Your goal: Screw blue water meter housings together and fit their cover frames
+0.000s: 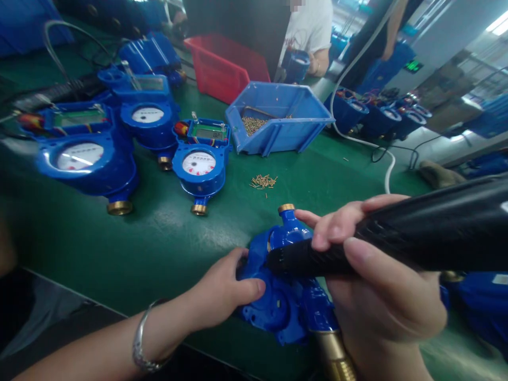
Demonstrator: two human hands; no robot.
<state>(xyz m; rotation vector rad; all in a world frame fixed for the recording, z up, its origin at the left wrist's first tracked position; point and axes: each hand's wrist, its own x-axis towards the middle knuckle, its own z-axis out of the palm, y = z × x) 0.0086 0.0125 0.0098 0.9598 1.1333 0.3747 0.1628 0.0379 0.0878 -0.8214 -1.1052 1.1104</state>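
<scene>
A blue water meter [273,304] with brass threaded ends lies tilted on the green table in front of me. My left hand [222,288] grips its left side, thumb on top and fingers around the far edge. In my right hand [381,286] is a black electric screwdriver [428,227], held nearly level with its nose pointing left. The nose reaches the meter's body; its very tip and any screw under it are hidden. Just beyond the meter, a small pile of brass-coloured screws [263,182] lies on the table.
Several blue water meters with dials, such as the near one [200,164], stand at the left. A blue bin [286,127] of screws and a red bin [222,69] sit behind. A white cable [387,164] crosses at right. Opposite, a person [317,37] holds a meter.
</scene>
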